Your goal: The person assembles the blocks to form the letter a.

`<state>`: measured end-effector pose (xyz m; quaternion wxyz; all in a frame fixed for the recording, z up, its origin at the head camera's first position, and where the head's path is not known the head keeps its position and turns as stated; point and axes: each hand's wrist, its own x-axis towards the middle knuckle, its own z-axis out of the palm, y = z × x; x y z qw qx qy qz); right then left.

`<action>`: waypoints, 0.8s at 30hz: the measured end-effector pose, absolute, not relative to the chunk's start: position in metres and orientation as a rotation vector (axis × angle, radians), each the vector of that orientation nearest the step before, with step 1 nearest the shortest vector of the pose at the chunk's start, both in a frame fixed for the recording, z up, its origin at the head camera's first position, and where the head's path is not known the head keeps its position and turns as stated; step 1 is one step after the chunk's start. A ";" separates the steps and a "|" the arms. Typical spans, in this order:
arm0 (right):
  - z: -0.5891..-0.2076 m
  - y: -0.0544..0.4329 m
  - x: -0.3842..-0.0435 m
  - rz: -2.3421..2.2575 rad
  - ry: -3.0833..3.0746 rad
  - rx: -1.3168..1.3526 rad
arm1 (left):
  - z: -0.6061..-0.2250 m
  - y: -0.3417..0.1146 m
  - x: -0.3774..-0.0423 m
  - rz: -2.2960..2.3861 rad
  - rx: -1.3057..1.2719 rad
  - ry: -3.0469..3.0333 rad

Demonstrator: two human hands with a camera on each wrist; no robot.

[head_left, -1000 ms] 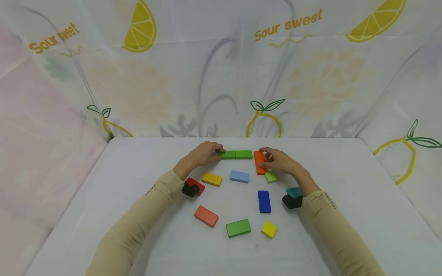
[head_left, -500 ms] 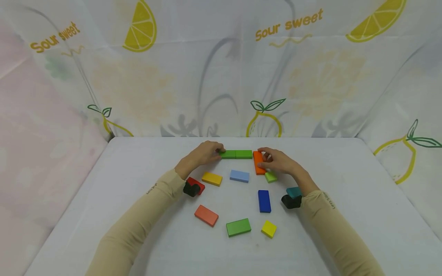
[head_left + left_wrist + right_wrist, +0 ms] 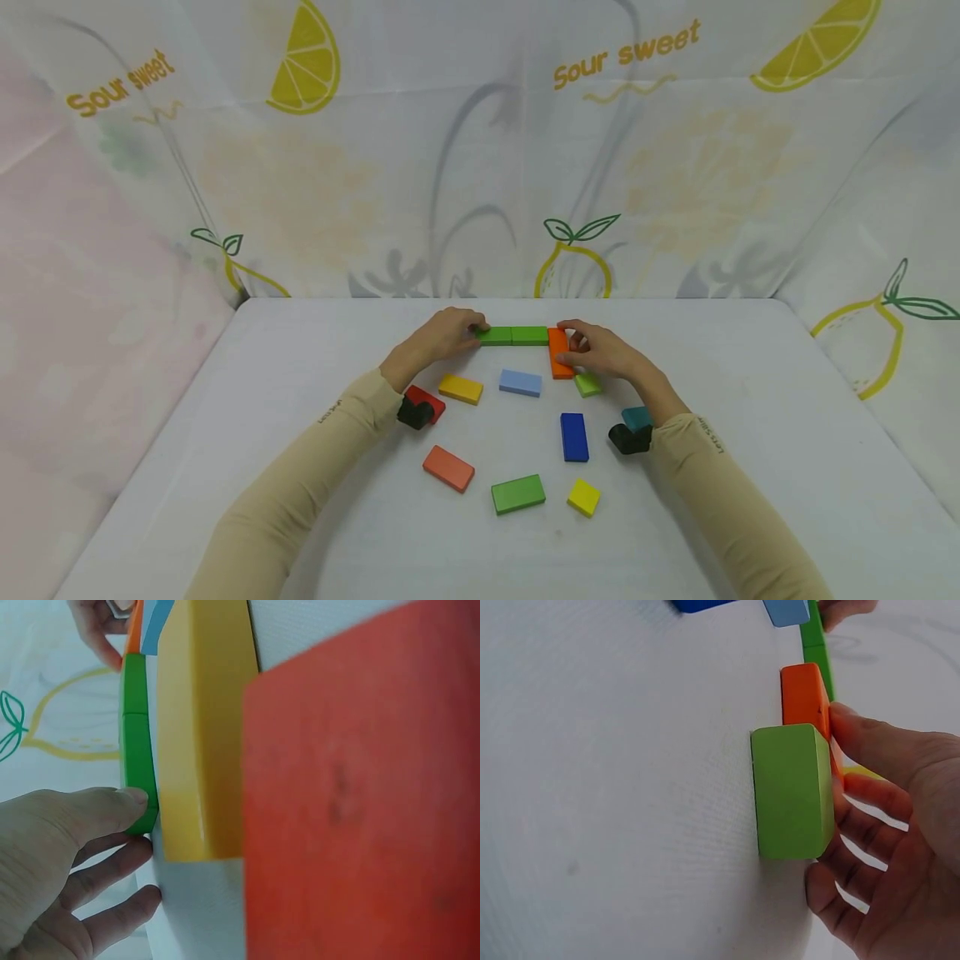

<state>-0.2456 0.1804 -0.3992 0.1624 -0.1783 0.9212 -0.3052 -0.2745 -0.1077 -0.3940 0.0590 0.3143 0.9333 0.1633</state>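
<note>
Two green blocks (image 3: pixel 529 336) lie end to end in a row near the table's far edge. My left hand (image 3: pixel 450 332) pinches the left end of the left green block (image 3: pixel 136 761), thumb on its near side. At the row's right end stands an orange block (image 3: pixel 559 353), set crosswise and touching the green one. My right hand (image 3: pixel 606 350) holds the orange block between thumb and index finger, its other fingers loosely bent. A small light-green block (image 3: pixel 791 791) lies just in front of the orange one, close to the right hand.
Nearer on the white table (image 3: pixel 360 533) lie light-blue (image 3: pixel 521 382), yellow-orange (image 3: pixel 461 389), red (image 3: pixel 426 403), coral (image 3: pixel 448 468), green (image 3: pixel 518 494), yellow (image 3: pixel 583 497) and dark-blue (image 3: pixel 574 437) blocks. A teal block (image 3: pixel 636 417) is partly hidden by the right wrist. A printed cloth (image 3: pixel 480 167) hangs behind.
The right hand has slid the orange block slightly left, closing the gap to the green row. The left hand has stayed at the row's left end.
</note>
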 end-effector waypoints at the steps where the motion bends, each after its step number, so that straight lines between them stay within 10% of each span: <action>1: -0.399 0.180 -0.246 -0.871 2.628 -0.508 | -0.394 -0.108 -0.274 0.495 0.955 2.827; 24: -0.396 0.195 -0.233 -0.950 2.623 -0.447 | -0.392 -0.112 -0.275 0.638 0.937 2.763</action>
